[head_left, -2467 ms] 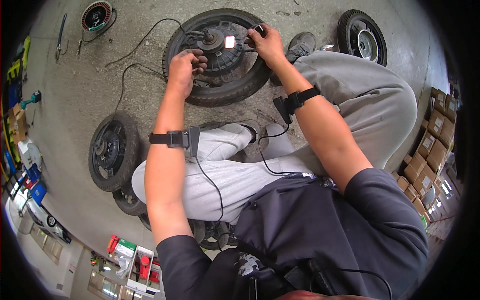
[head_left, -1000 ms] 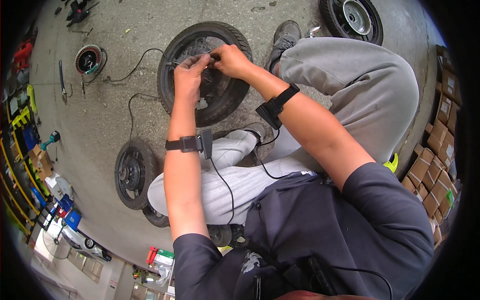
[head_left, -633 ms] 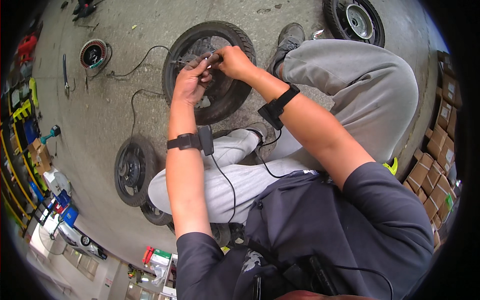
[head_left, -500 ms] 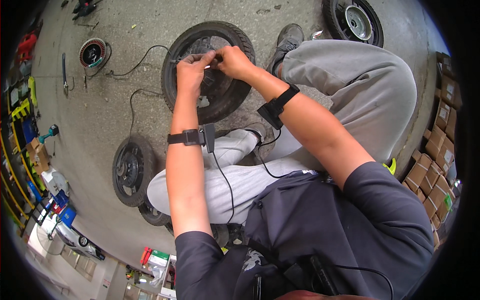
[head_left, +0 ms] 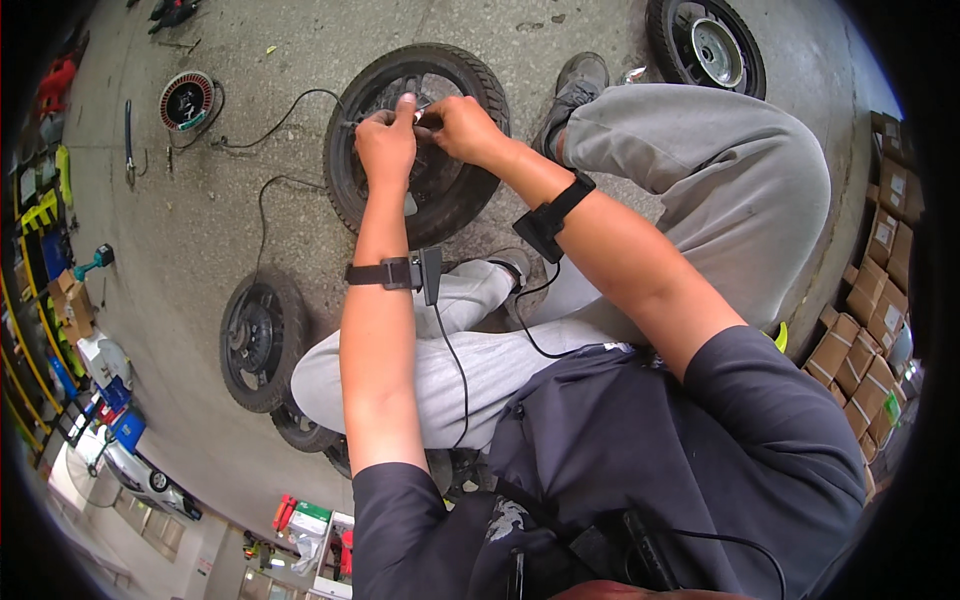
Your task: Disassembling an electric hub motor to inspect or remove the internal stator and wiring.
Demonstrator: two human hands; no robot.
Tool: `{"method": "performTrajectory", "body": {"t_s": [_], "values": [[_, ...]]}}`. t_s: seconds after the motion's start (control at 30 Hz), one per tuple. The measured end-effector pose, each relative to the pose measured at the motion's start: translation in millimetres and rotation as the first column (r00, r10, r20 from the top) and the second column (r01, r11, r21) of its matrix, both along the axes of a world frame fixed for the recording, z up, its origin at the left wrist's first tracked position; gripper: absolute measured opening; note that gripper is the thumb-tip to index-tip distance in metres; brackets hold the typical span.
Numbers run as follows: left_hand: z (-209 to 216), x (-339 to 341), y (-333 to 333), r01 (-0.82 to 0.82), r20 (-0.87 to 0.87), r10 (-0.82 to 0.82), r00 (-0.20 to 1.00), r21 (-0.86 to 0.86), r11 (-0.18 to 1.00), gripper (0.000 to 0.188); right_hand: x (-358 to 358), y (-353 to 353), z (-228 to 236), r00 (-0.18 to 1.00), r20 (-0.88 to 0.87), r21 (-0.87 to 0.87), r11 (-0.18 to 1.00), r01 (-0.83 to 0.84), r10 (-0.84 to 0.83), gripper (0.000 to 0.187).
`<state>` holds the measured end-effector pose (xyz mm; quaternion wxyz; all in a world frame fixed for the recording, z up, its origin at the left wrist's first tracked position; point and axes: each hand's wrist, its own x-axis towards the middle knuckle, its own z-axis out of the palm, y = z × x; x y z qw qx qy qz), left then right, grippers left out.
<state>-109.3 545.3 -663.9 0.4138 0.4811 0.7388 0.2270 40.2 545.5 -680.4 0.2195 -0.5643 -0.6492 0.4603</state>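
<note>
A black tyre wheel with a hub motor (head_left: pixel 455 190) lies flat on the concrete floor in front of me. My left hand (head_left: pixel 385 145) and my right hand (head_left: pixel 462 128) meet over its hub, fingers pinched together on a small metal part and wire (head_left: pixel 425 105) at the axle. A black cable runs from the hub off to the left. Both wrists carry black straps with small devices. My grey trouser legs and a dark shoe (head_left: pixel 575 85) frame the wheel.
A second wheel (head_left: pixel 258 340) stands at my left knee and a third (head_left: pixel 705 45) lies at the top right. A round stator with copper windings (head_left: pixel 185 100) sits top left. Tools line the left edge; cardboard boxes (head_left: pixel 860 330) stack at right.
My right hand has come from the wheel's right side to the hub, joining the left. The view has shifted slightly; both hands keep working at the same spot.
</note>
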Motion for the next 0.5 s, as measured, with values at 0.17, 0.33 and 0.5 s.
{"method": "performTrajectory", "body": {"t_s": [0.17, 0.33, 0.5], "values": [[6, -21, -3, -0.042, 0.807, 0.502, 0.311, -0.516, 0.856, 0.024, 0, 0, 1, 1.0, -0.009, 0.027, 0.999, -0.025, 0.025, 0.029], [9, -3, -14, -0.14, 0.657, 0.21, 0.724, -0.158, 0.977, 0.027, -4, 2, 1, 0.998, 0.057, 0.085, 0.996, -0.021, 0.016, 0.028], [13, 3, 1, -0.307, 0.499, 0.437, 0.748, -0.324, 0.895, 0.027, -7, -1, 1, 0.981, 0.177, 0.129, 0.986, -0.102, 0.079, 0.027]]}}
